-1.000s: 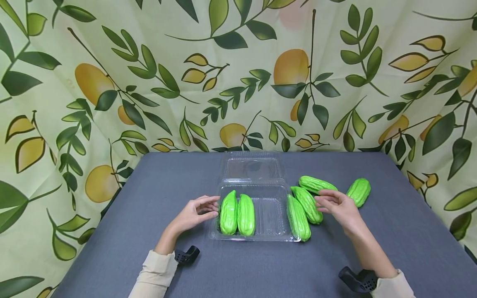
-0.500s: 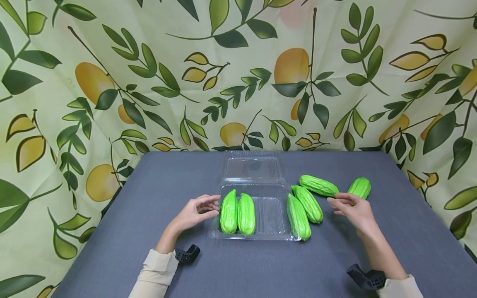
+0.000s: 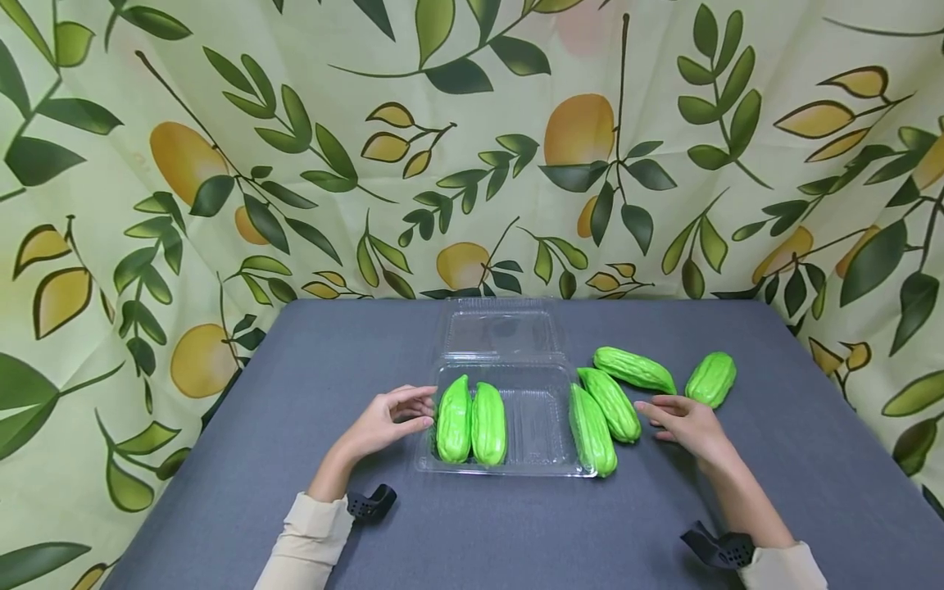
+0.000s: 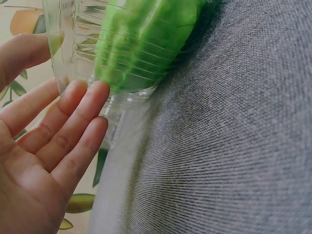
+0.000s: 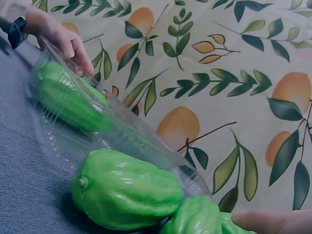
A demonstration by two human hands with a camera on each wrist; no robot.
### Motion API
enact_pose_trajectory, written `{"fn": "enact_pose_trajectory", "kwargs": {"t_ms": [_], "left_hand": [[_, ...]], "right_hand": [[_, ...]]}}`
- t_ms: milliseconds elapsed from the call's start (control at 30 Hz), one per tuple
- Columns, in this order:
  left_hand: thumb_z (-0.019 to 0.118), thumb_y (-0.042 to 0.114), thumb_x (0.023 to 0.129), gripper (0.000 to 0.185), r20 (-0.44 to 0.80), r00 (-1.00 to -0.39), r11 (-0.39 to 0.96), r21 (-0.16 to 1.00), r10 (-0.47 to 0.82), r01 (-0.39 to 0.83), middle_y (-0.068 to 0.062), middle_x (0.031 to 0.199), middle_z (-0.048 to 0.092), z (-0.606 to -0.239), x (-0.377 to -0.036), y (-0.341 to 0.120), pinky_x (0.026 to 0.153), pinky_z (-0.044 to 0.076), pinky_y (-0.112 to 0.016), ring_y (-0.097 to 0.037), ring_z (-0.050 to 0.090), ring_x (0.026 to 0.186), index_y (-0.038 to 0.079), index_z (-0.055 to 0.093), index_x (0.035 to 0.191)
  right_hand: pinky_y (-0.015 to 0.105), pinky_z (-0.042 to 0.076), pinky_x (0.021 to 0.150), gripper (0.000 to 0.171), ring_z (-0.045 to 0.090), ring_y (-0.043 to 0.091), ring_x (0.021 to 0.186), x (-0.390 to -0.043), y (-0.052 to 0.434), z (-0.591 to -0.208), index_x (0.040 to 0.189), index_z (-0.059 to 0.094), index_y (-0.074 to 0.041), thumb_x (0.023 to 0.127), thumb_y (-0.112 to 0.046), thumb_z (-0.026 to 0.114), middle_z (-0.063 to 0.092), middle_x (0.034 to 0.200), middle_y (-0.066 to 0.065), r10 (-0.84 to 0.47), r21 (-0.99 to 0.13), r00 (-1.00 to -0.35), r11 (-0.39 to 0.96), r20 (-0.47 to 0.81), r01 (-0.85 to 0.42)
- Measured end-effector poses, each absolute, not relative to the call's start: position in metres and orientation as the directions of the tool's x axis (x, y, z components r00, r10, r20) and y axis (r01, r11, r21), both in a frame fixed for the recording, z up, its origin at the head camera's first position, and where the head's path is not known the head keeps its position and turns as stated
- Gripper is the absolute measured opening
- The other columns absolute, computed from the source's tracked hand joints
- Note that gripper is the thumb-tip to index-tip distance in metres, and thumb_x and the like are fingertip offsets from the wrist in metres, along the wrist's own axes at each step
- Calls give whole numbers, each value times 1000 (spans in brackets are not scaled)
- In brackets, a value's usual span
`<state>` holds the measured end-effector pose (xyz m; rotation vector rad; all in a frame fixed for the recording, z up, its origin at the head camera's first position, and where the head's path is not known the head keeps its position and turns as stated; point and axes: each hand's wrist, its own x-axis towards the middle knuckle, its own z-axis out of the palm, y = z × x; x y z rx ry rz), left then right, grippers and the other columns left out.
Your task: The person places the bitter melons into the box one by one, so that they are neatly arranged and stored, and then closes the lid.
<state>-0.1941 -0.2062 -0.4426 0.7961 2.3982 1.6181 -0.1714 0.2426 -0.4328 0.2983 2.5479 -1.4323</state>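
Observation:
A clear plastic clamshell container (image 3: 536, 469) lies with its lid (image 3: 501, 328) folded back. Two bright green bitter melons stand side by side in its left half, the left melon (image 3: 453, 419) beside the right one (image 3: 489, 424). My left hand (image 3: 387, 422) is at the container's left wall, fingers fairly straight, fingertips against the plastic in the left wrist view. Outside the right wall leans another bitter melon (image 3: 592, 432), with a second melon (image 3: 610, 406) alongside. My right hand (image 3: 686, 426) holds nothing, its loosely bent fingertips close to that second melon's right side.
Behind the right hand lie a bitter melon (image 3: 634, 369) set crosswise and a separate melon (image 3: 711, 379) farther right. A grey cloth covers the table (image 3: 354, 344). A leaf-and-fruit patterned curtain (image 3: 457, 205) encloses the back and sides.
My right hand first moved rightward, away from the melons beside the container, then came slightly back left and lower. My left hand stayed at the container wall. The melons have not moved.

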Motion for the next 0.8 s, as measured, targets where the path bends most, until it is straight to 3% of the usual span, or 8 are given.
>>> {"fn": "enact_pose_trajectory", "kwargs": {"t_ms": [100,167,500,800], "left_hand": [[66,3,88,47,179,-848,272,897,498,349,-29,110,61,-443,-195,-205,89,53,-17,-9,63,98,-13,51,130],[66,3,88,47,182,-848,270,897,497,351,-29,110,61,-443,-195,-205,89,53,-16,-10,63,98,-13,51,130],[66,3,88,47,178,-850,278,895,496,349,-30,111,61,-442,-194,-205,89,53,-16,-6,62,98,-13,51,130],[66,4,89,47,173,-852,281,895,494,345,-29,111,61,-444,-195,-205,89,53,-16,-8,62,98,-12,52,130]], "right_hand": [[25,59,78,72,64,28,106,-171,241,-434,138,36,17,96,-38,56,44,138,38,64,-820,-961,509,-269,263],[26,59,79,72,63,29,107,-171,239,-435,138,37,16,96,-38,57,45,138,38,64,-822,-961,505,-268,263],[20,57,73,65,59,-2,85,-170,225,-439,133,46,14,93,-35,63,54,131,34,36,-832,-967,502,-251,235],[17,54,67,63,57,-4,76,-170,220,-442,131,48,14,91,-30,66,60,123,32,45,-832,-970,505,-239,229]]}}
